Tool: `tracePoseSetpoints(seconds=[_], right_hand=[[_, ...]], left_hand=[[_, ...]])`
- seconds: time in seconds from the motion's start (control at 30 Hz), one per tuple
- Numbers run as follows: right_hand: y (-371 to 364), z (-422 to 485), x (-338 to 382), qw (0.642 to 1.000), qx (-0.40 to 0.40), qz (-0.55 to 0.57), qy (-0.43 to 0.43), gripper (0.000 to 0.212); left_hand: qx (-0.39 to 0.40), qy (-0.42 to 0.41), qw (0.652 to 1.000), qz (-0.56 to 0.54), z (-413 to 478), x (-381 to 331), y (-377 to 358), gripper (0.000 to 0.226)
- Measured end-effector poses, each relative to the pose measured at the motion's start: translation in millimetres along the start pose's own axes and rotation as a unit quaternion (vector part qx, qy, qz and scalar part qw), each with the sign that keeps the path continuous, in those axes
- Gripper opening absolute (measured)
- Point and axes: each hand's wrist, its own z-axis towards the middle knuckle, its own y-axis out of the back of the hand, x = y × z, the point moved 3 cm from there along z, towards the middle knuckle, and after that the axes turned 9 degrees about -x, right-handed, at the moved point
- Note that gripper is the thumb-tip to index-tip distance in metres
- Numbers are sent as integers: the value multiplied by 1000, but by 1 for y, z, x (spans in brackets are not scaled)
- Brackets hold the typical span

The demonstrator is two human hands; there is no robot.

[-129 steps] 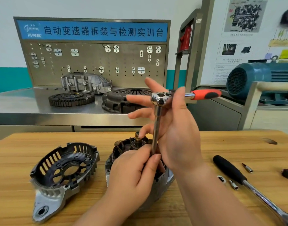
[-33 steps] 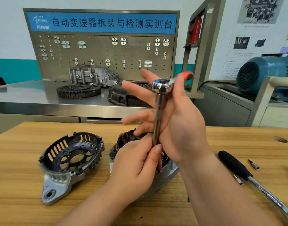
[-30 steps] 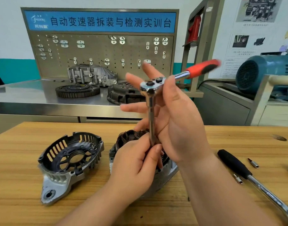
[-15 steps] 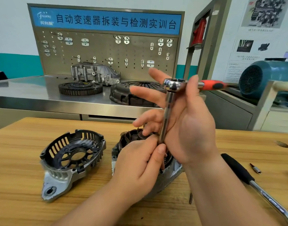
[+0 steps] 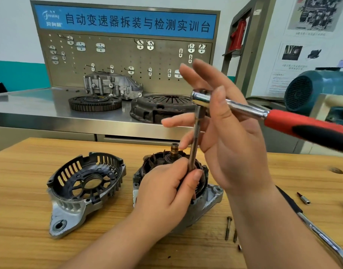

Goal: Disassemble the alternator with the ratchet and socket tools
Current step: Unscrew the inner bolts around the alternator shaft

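The alternator body point(image 5: 212, 194) stands on the wooden table point(image 5: 21, 191), its rotor shaft point(image 5: 174, 150) pointing up. My left hand point(image 5: 164, 193) grips the lower end of a steel extension bar point(image 5: 196, 133) that stands upright over the body's right side; the bar's tip is hidden by my fingers. On top of the bar sits a ratchet point(image 5: 200, 98) with a red handle point(image 5: 302, 126) pointing right and toward me. My right hand point(image 5: 232, 144) holds the ratchet's neck between thumb and outstretched fingers.
The removed end cover point(image 5: 85, 183) lies left of the body. A second ratchet with a black grip point(image 5: 322, 237), two bolts point(image 5: 228, 228) and a small bit point(image 5: 303, 199) lie at the right. Behind, a steel bench carries a clutch cover point(image 5: 161, 107), a ring gear point(image 5: 95, 102) and a housing point(image 5: 112, 85).
The red handle has swung round from pointing right and away to pointing right and toward me. Both hands keep their hold on the bar and the ratchet.
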Motion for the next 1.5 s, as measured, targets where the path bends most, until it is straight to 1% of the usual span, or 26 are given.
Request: tracePoseSetpoints(seconds=[0.03, 0.13, 0.2, 0.27, 0.3, 0.37, 0.43, 0.47, 0.5, 0.53, 0.57, 0.6, 0.63, 0.67, 0.7, 0.73, 0.8, 0.87, 0.93, 0.97, 1.07, 1.2, 1.27, 1.33, 1.43, 1.5], right_hand=[[-1, 0, -2, 999, 2, 22, -26, 34], [-2, -3, -11, 987, 10, 90, -132, 52], [1, -2, -13, 981, 19, 100, -166, 62], [2, -3, -14, 982, 13, 90, -165, 64], [1, -5, -14, 985, 4, 81, -151, 62], [-2, -7, -12, 992, -7, 67, -110, 53], [2, 1, -10, 998, -29, -14, -62, 42], [1, 6, -7, 993, -17, -98, -62, 39], [2, 10, -9, 978, 12, -187, -93, 38], [7, 11, -13, 964, 27, -234, -124, 41], [7, 10, -12, 968, 20, -225, -113, 47], [3, 6, -8, 985, 7, -155, -72, 48], [1, 1, -3, 996, -4, -79, -33, 39], [-2, -1, 0, 1000, -8, -19, -20, 33], [-5, -7, 0, 999, -10, 30, -31, 35], [-3, -3, -4, 996, -11, 64, -58, 40], [-3, -5, -10, 986, 3, 103, -131, 55], [-3, -4, -11, 978, 22, 115, -175, 62], [-3, -5, -13, 977, 31, 107, -183, 63], [-3, -5, -14, 980, 28, 97, -174, 61], [-5, -5, -12, 992, 6, 58, -112, 52], [-2, -3, 1, 1000, -27, 13, 5, 31], [1, -2, 6, 998, -33, -12, 47, 35], [-1, -2, 4, 999, -30, 14, 26, 40], [-4, -4, -6, 992, -18, 97, -84, 50], [-4, -5, -10, 980, -4, 127, -151, 58]], left_hand=[[-2, -3, 1000, -9, 0, 0, 0, 39], [-2, -12, 1000, -23, 0, -2, 0, 40], [3, -17, 1000, -12, 1, -3, -1, 36], [5, -6, 1000, -13, 1, -4, -1, 34], [4, 4, 1000, -20, 2, -3, -1, 34], [-1, 23, 999, -43, 1, -2, 0, 35], [-5, 44, 997, -58, 1, -2, 0, 37], [-5, 49, 997, -55, 1, -2, 0, 37], [-4, 50, 998, -49, 1, -3, 0, 35], [-4, 46, 998, -39, 1, -3, -1, 33], [-5, 40, 999, -29, 1, -3, -1, 31], [-5, 32, 999, -19, 1, -3, -1, 33], [-6, 26, 1000, -13, 1, -2, -1, 36], [-7, 21, 1000, -13, 0, -1, -1, 40], [-8, 19, 1000, -24, 0, -1, -1, 42], [-8, 16, 999, -38, 0, -1, 0, 41], [-7, 2, 999, -42, 1, -2, 0, 39], [-2, -15, 1000, -23, 1, -4, -1, 37], [-4, -18, 1000, -16, 1, -3, -1, 34], [-6, -13, 1000, -21, 1, -3, -1, 32], [-14, 3, 999, -40, 0, -3, -1, 32], [-14, 24, 998, -48, 1, -2, -1, 31], [-9, 19, 999, -33, 0, -2, -2, 32], [-13, 7, 1000, -23, -1, -1, -1, 37], [-11, -5, 999, -44, -1, 0, -1, 41], [-7, -21, 999, -35, 0, -2, 0, 39]])
